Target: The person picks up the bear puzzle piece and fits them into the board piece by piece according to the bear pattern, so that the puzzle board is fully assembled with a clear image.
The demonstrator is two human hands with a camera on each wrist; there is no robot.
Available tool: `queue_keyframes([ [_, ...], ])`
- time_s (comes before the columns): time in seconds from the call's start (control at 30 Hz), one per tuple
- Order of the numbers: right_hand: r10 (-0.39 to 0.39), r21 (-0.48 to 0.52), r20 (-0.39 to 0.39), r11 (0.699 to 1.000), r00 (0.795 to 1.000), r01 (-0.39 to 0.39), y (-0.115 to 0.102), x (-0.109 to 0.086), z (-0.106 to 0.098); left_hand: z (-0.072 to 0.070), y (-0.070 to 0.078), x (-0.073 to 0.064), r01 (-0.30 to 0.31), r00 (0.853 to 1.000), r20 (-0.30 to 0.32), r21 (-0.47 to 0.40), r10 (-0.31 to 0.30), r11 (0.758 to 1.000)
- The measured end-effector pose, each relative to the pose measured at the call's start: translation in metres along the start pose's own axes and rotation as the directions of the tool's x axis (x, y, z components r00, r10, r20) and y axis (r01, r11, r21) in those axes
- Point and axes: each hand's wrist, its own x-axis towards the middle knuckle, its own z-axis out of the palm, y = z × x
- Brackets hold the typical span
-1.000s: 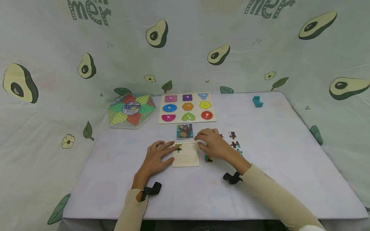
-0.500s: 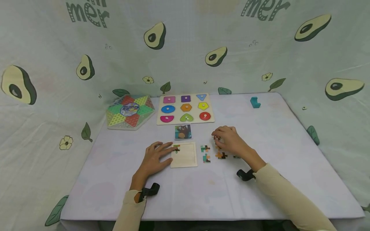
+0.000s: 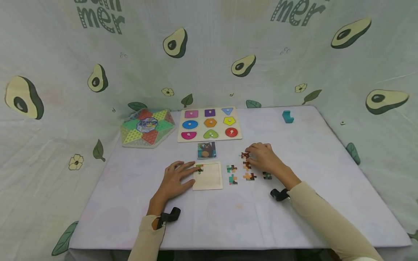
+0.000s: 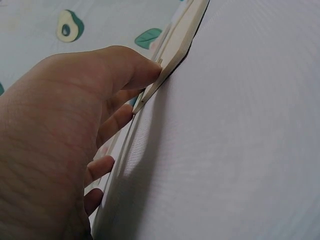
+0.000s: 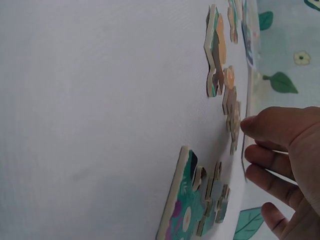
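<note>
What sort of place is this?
It looks like an indoor play spot at a white cloth-covered table, though I can't tell which room. The clues are the square, pale wooden puzzle tray, the cream rectangular board of colourful shapes, and the pale green cloth backdrop printed with avocados.

**Loose pieces right of the tray, board and box behind**

On the table point(image 3: 209, 224), the tray point(image 3: 210, 181) lies between the left hand point(image 3: 174, 181), at its left edge, and the loose pieces point(image 3: 249, 176) to its right. The corner piece point(image 3: 201, 166) lies in the tray's back left corner. Behind the tray is the picture card point(image 3: 207, 150); behind that, the shape board point(image 3: 220, 124), with the box point(image 3: 147, 129) just left of it. The small block point(image 3: 288, 117) is well to the right, near the back edge. Two loose pieces lie nearest the tray, three farther right, more beyond those. The right hand point(image 3: 265, 158) is beside the rearmost of the three.
</note>
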Motion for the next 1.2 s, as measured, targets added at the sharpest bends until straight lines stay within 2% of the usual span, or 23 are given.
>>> queue_keyframes([
  [0.2, 0.021, -0.022, 0.042, 1.0, 0.999, -0.02, 0.004, 0.003, 0.005, 0.004, -0.002, -0.002, -0.012, 1.0, -0.009, 0.003, 0.012, 1.0],
  [0.5, 0.007, -0.05, 0.036, 0.999, 0.999, -0.005, 0.009, 0.011, 0.008, 0.002, -0.001, 0.001, 0.007, 1.0, 0.006, 0.001, -0.007, 1.0],
  [0.73, 0.016, -0.013, 0.059, 1.0, 0.998, -0.015, 0.011, 0.014, 0.008, 0.0, 0.0, 0.001, -0.017, 1.0, -0.018, -0.002, 0.017, 1.0],
  [1.2, -0.022, -0.028, 0.014, 0.999, 1.0, 0.022, 0.013, 0.017, 0.006, -0.001, 0.001, 0.002, -0.005, 1.0, -0.014, -0.012, 0.005, 1.0],
])
